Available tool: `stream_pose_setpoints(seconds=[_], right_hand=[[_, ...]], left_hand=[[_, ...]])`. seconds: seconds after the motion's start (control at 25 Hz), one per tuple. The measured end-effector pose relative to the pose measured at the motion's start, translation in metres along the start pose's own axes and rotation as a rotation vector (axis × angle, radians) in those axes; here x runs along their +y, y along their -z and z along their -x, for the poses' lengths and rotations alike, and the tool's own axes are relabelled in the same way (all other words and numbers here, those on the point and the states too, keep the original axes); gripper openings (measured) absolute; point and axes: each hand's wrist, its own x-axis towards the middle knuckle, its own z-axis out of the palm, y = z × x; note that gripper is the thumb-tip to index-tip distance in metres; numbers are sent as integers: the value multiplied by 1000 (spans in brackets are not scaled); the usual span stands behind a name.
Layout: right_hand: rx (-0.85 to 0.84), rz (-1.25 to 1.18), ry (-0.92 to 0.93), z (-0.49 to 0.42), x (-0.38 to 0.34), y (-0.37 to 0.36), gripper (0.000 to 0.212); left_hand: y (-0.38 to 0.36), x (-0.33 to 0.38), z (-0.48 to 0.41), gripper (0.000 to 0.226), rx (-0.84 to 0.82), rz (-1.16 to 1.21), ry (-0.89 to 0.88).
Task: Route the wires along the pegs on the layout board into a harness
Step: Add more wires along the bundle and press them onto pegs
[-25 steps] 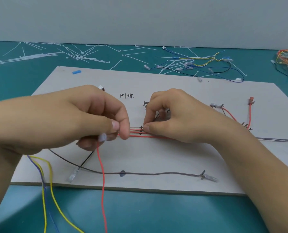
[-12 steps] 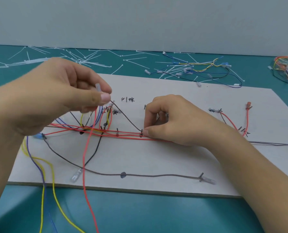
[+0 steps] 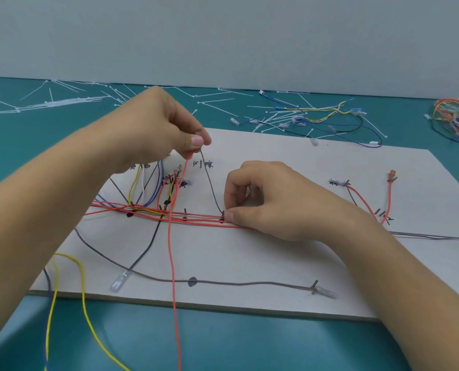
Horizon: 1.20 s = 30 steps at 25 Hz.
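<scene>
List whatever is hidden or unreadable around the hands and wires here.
Head view: the right hand covers the red wires beneath it.
Head view: the left hand hides the end of the grey wire.
Head view: yellow wires leave the bottom edge.
Head view: handwritten labels are too small to read.

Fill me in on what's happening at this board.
A person is routing wires on the layout board. The left hand pinches a grey wire by its end, together with a long red wire, above the board. The right hand pinches the red bundle down mid-board, where the grey wire meets it.
</scene>
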Motion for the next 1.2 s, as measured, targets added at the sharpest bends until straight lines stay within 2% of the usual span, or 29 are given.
stream_pose_setpoints(seconds=[0.4, 0.56, 0.76, 0.92, 1.04, 1.12, 1.2], right_hand=[[-33, 56, 12, 2, -2, 1, 10], [-47, 84, 18, 4, -4, 2, 10], [-46, 90, 17, 4, -4, 2, 10], [-46, 81, 12, 4, -4, 2, 10], [-42, 82, 14, 3, -3, 1, 10], [-43, 79, 20, 3, -3, 1, 10], [-37, 64, 28, 3, -2, 0, 8]], left_hand=[[-17, -6, -22, 10, -27, -136, 12], [-14, -6, -18, 8, -50, -272, 6], [-7, -3, -9, 17, -120, -416, -77], [0, 2, 1, 26, -126, -349, -162], [9, 11, 6, 30, -53, -327, -202], [15, 15, 14, 34, -15, -383, -236], [16, 16, 28, 38, -72, -513, -271]])
